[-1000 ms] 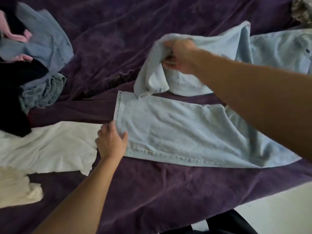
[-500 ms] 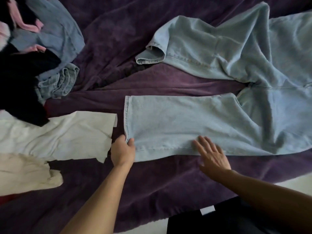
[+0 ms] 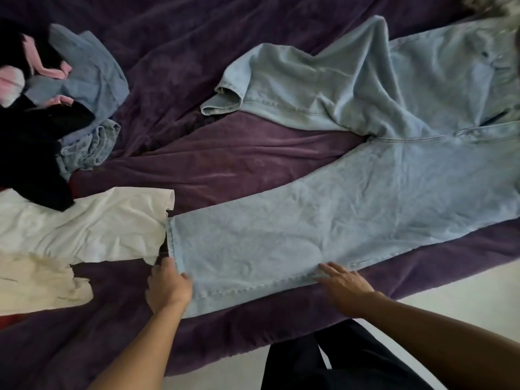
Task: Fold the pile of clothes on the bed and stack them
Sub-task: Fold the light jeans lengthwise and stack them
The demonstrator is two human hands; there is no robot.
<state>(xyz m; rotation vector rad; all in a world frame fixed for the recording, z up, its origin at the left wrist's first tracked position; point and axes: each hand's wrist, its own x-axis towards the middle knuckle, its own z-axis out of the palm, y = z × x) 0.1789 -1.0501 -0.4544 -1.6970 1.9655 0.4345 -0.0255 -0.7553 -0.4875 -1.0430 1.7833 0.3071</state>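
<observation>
A pair of light blue jeans [image 3: 323,220] lies spread across the purple bedspread [image 3: 225,153]. Its near leg lies flat toward the left; its far leg is rumpled, with the cuff curled. My left hand [image 3: 167,285] pinches the near leg's hem corner at the cuff. My right hand [image 3: 344,285] lies flat with straight fingers on the same leg's lower edge, further right.
A white garment [image 3: 84,226] lies just left of the cuff, over a cream one [image 3: 33,285]. A pile of black, pink and blue denim clothes [image 3: 56,108] sits at the far left. The bed's front edge and pale floor [image 3: 464,288] run along the lower right.
My right hand let go of the far leg, which dropped rumpled onto the bed, and came down flat onto the near leg's lower edge. My left hand stayed at the cuff corner.
</observation>
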